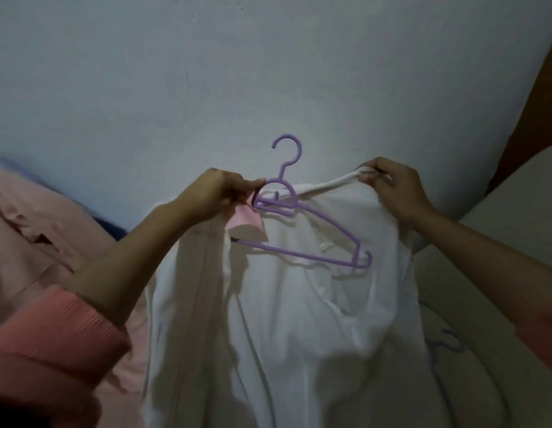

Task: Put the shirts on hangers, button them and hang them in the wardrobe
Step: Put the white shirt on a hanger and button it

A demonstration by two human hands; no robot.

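Observation:
A white shirt (299, 304) hangs in front of me, held up against a pale wall. A purple plastic hanger (295, 208) sits partly inside its neck, its hook pointing up and its right arm lying bare across the cloth. My left hand (219, 193) pinches the hanger's top together with the pink-lined collar. My right hand (392, 189) grips the shirt's right collar edge and pulls it up and out to the right. The hanger's left arm is hidden under the fabric.
A pink shirt (36, 230) lies on the bed at the left. A pale bed sheet (485, 319) with a purple print spreads at the lower right. A brown surface (534, 118) stands at the far right edge. The wall (237, 72) fills the background.

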